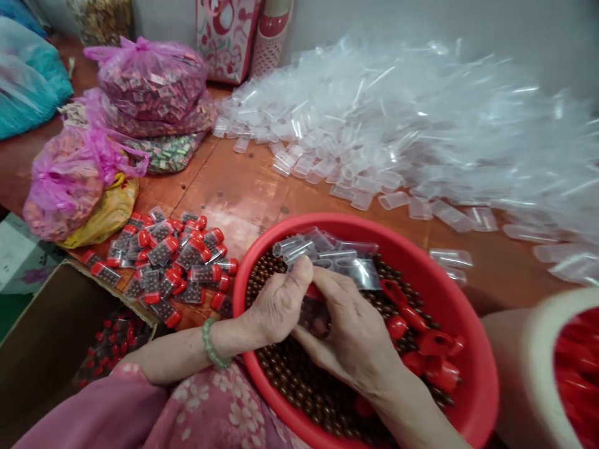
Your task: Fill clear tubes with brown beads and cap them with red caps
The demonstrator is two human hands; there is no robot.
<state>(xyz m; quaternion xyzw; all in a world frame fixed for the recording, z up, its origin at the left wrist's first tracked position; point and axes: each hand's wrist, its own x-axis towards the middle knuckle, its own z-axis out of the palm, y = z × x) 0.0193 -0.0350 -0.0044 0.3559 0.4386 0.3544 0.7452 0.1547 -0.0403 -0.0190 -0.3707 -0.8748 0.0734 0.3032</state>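
Observation:
My left hand (278,305), with a green bead bracelet at the wrist, and my right hand (350,324) meet over a red basin (472,330). Between them they hold a clear container (314,315) with a red part at its top; fingers cover much of it. Brown beads (299,386) fill the basin. Clear plastic tubes (322,246) lie on the beads at the far side, and red caps (437,352) lie on them at the right.
Filled red-capped containers (178,255) are piled left of the basin, above a cardboard box (56,312). Clear tubes (397,125) heap along the wall. Pink bags (150,81) stand back left. A pale bucket (538,349) of red pieces is at right.

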